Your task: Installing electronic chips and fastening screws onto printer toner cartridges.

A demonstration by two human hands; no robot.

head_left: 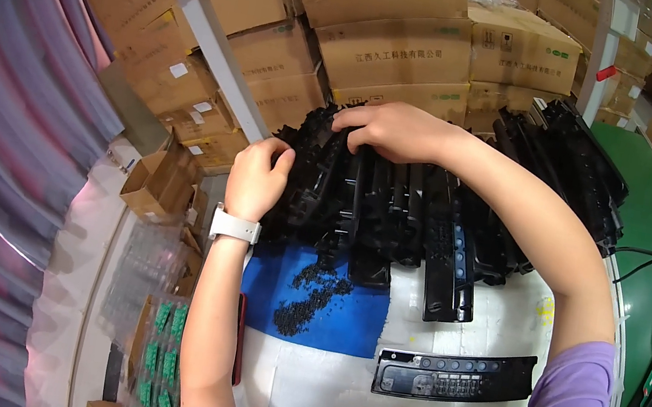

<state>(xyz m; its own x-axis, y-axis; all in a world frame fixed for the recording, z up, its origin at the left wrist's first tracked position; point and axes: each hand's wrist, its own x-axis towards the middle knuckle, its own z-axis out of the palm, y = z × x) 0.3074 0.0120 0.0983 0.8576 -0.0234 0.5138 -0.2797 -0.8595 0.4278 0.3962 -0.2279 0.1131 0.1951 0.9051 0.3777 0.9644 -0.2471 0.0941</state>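
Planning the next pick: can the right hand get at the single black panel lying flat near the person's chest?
Probably yes. The black panel lies alone on the white sheet, nothing on it. The right hand rests on the black parts stack and would only need drawing back.

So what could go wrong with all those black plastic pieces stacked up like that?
The row of black plastic parts stands on edge, leaning together. With the left hand and right hand pushing on it, pieces might tip or slide off the table.

One long part already sticks out toward the front and could get knocked.

The pile of tiny black bits on the blue sheet might scatter if a part falls on it.
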